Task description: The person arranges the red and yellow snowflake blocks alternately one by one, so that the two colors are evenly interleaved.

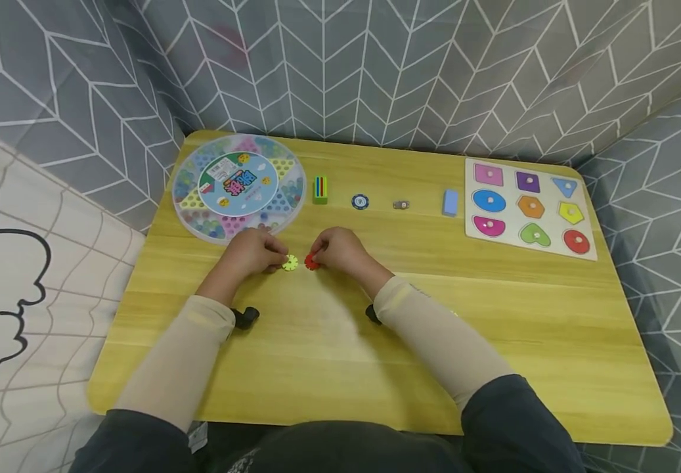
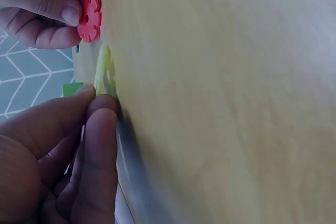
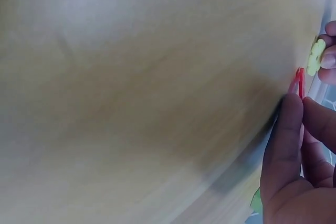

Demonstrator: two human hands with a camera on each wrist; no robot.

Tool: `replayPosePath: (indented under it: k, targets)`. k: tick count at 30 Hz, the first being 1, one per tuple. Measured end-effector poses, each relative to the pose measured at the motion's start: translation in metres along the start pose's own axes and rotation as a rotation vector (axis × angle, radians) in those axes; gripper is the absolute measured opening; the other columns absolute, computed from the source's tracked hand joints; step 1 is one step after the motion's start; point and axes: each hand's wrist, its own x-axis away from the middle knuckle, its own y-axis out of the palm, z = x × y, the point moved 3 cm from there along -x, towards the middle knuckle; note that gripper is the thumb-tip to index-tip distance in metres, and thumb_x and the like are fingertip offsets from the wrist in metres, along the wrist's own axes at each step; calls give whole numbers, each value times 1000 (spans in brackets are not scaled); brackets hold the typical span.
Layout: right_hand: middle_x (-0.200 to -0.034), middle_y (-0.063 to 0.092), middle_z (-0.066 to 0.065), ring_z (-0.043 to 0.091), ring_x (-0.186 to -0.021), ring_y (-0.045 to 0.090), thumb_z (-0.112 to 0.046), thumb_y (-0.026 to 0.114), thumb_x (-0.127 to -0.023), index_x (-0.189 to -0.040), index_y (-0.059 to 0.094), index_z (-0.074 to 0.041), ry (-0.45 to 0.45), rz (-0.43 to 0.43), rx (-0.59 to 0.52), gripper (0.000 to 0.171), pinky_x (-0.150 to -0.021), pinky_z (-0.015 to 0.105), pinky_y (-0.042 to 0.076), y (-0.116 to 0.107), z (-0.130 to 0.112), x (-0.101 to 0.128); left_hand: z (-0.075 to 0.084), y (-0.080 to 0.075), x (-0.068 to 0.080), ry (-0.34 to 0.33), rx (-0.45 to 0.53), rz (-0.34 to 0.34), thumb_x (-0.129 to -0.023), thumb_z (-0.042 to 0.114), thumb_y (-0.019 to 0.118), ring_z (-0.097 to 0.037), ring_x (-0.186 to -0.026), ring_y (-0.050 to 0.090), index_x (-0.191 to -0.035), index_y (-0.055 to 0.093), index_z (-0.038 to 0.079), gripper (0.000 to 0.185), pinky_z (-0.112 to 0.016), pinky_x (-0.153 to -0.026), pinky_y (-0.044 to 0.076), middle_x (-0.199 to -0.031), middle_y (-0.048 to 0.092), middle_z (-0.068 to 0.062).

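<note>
Yellow disc (image 1: pixel 290 263) is pinched by the left hand (image 1: pixel 251 253), red disc (image 1: pixel 312 262) by the right hand (image 1: pixel 340 250) (notched edges); slots must be lined up next

Head view: even, bright, diffuse light, no hard shadows, only soft ones under the forearms on the table (image 1: pixel 494 315). Slight wide-angle bowing at the edges, mild softness overall. Both wrist views: heavy motion blur, table grain smeared, near fingers (image 2: pixel 100 145) out of focus, dark soft shadow beneath them.
</note>
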Motion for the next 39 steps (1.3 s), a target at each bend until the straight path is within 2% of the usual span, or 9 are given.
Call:
replayPosePath:
  k: [14,20,24,27,28,31,34,36,39]
  targets:
    - [-76,67,-2,14,-70,56,-13,78,-90,-85,74,-8,-4,35,146,9,-63,24,45,11,19,7,-4,19,-2,25,-44,-14,-92,19,79,-15,-74,68,-107,79,4,21,-29,-70,55,-87,75,-4]
    - [-84,69,2,15,-73,60,-16,78,-93,-93,75,-6,28,38,52,10,-65,25,50,-3,33,18,5,23,-3,43,-83,-13,-94,21,78,-18,-82,69,-106,80,6,20,-33,-78,55,-110,75,-12]
    - [-92,70,5,18,-81,64,-16,76,-95,-99,75,-4,61,63,-50,12,-71,28,53,-29,48,31,20,25,-2,91,-153,-12,-93,26,79,-22,-93,67,-105,80,8,22,-38,-85,52,-114,74,-11]
    - [-97,71,7,21,-88,68,-15,74,-97,-103,74,-3,64,81,-130,14,-77,33,57,-55,60,44,35,28,2,126,-200,-25,-92,27,79,-22,-89,66,-104,81,9,22,-41,-84,52,-94,76,-4]
    - [-99,71,9,24,-89,69,-15,73,-98,-104,74,-2,59,88,-157,15,-79,35,58,-64,63,48,40,30,4,140,-209,-32,-92,28,80,-22,-86,67,-103,81,9,22,-44,-92,51,-88,75,-2]
    - [-102,70,13,32,-93,71,-14,72,-98,-108,72,2,42,112,-226,18,-83,41,60,-92,71,65,58,39,10,184,-206,-56,-91,27,80,-20,-82,66,-101,81,10,20,-46,-94,50,-82,74,2]
    - [-103,69,16,37,-96,71,-14,72,-98,-110,71,4,36,141,-236,22,-86,44,59,-116,81,84,76,56,14,243,-183,-116,-92,28,81,-18,-77,66,-100,81,11,19,-42,-90,52,-80,73,1]
    - [-104,69,17,38,-97,71,-14,72,-99,-111,71,5,46,150,-225,23,-87,44,59,-128,90,96,89,72,16,282,-177,-166,-92,28,81,-17,-72,66,-101,81,12,19,-38,-76,55,-79,73,1]
    - [-104,69,17,38,-97,71,-15,71,-100,-112,70,5,77,143,-211,23,-89,45,59,-138,105,113,107,98,17,338,-190,-231,-90,27,82,-15,-69,68,-101,81,12,19,-34,-74,54,-78,73,4]
